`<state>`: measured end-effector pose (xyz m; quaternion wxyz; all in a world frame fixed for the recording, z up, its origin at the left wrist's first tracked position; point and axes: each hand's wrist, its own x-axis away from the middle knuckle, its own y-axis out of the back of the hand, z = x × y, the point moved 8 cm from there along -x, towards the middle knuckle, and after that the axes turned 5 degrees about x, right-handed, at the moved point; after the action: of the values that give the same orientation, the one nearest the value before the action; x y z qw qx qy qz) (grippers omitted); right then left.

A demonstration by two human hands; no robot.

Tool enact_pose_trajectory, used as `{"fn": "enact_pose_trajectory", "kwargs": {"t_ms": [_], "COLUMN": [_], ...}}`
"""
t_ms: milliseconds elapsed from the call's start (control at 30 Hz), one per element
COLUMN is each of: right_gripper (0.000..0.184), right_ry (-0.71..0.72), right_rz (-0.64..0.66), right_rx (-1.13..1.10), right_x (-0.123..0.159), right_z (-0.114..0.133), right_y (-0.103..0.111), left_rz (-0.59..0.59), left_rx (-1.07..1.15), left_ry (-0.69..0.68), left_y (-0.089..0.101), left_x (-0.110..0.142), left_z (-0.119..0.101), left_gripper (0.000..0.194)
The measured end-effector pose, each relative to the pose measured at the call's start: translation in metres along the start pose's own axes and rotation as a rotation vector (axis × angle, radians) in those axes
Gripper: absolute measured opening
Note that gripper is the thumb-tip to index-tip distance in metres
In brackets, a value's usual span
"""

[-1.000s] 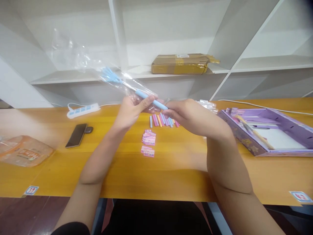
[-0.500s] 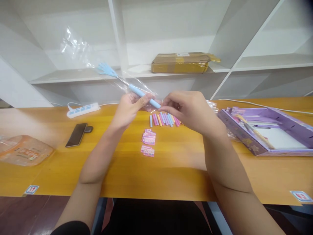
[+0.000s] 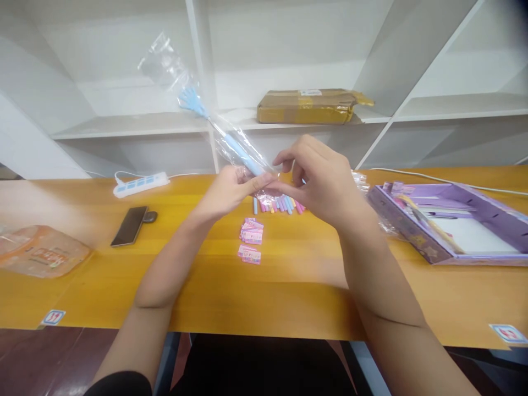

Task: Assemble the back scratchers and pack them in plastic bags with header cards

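A light-blue back scratcher (image 3: 241, 153) with a hand-shaped head and a thin metal shaft lies inside a clear plastic bag (image 3: 165, 63). It slants, head up and to the left, above the table. My left hand (image 3: 231, 190) is closed round the handle's lower end through the bag, thumb on top. My right hand (image 3: 319, 179) is at the bag's lower end. Its thumb touches the film beside my left thumb, while the index finger is bent and raised. A small blue spot shows between the right fingers; I cannot make out what it is.
Several coloured sticks (image 3: 284, 205) and small pink cards (image 3: 251, 234) lie on the table below my hands. To the right is a purple box (image 3: 437, 253); to the left are a phone (image 3: 129, 225), power strip (image 3: 140, 185) and orange bag (image 3: 45, 253). A taped carton (image 3: 305, 107) sits on the shelf.
The back scratcher and bag have tilted steeper, the head moving up and right. My left hand has shifted slightly right, and my right index finger has lifted away from the handle's end.
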<state>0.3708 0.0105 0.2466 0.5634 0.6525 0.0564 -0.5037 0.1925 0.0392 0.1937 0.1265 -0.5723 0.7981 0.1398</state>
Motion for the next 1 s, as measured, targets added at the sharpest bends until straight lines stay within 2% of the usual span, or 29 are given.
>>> {"fn": "enact_pose_trajectory", "kwargs": {"t_ms": [200,333,400,500,633,833,933,1000], "right_gripper": [0.028,0.022,0.023,0.031,0.038,0.044,0.055,0.053], "right_ry": [0.146,0.170,0.197,0.250,0.219,0.204,0.302,0.375], "right_rz": [0.039,0.043,0.027,0.036,0.081,0.099,0.072,0.059], "right_rx": [-0.022,-0.038,-0.049,-0.074,-0.087,-0.191,-0.188,-0.160], "right_x": [0.003,0.004,0.004,0.004,0.001,0.001,0.004,0.007], "right_z": [0.011,0.012,0.013,0.017,0.018,0.015,0.016,0.019], "right_y": [-0.010,-0.014,-0.014,-0.016,-0.018,-0.002,0.005,0.006], "left_rz": [0.091,0.109,0.085,-0.029,-0.140,-0.171,-0.155,-0.140], "left_rx": [-0.075,-0.057,-0.024,0.024,0.064,0.151,0.175,0.180], "left_ry": [0.004,-0.018,-0.031,-0.052,-0.092,-0.102,-0.091,-0.087], "left_y": [-0.005,-0.005,-0.002,0.009,0.022,0.029,0.030,0.030], "left_x": [0.001,0.003,0.004,0.003,0.002,0.001,0.000,-0.001], "left_z": [-0.004,-0.007,-0.009,-0.011,-0.015,-0.024,-0.026,-0.026], "left_gripper": [0.054,0.061,0.057,0.046,0.043,0.043,0.039,0.036]}}
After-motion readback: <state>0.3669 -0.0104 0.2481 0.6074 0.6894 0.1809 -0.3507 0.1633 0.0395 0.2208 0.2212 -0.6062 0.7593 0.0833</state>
